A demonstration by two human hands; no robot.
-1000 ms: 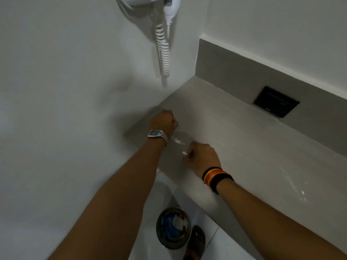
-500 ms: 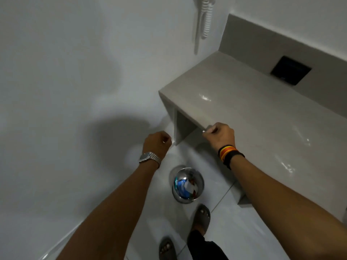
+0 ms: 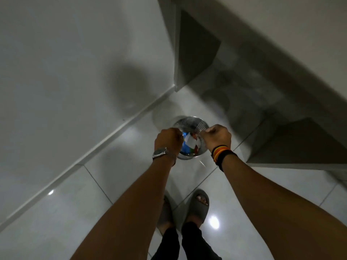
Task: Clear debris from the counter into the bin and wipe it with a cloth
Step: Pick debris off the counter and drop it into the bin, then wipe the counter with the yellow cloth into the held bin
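Observation:
A shiny round metal bin point(image 3: 191, 120) stands on the floor below me, with blue, white and red rubbish point(image 3: 189, 145) inside. My left hand point(image 3: 168, 140), with a watch on its wrist, hangs over the bin's left rim as a closed fist around small debris that barely shows. My right hand point(image 3: 217, 136), with coloured bands on its wrist, is over the right rim, its fingers pinched on a pale scrap of debris. The counter point(image 3: 281, 34) shows only as its front edge and underside at the upper right. No cloth is in view.
The counter's upright panels point(image 3: 195, 51) come down to the floor just behind and to the right of the bin. A white wall point(image 3: 56, 72) runs along the left. My feet in grey slippers point(image 3: 199, 205) stand on glossy floor tiles point(image 3: 262, 194).
Both fists have left the counter top and come down over the bin, staying closed. My view has swung from the counter to the floor.

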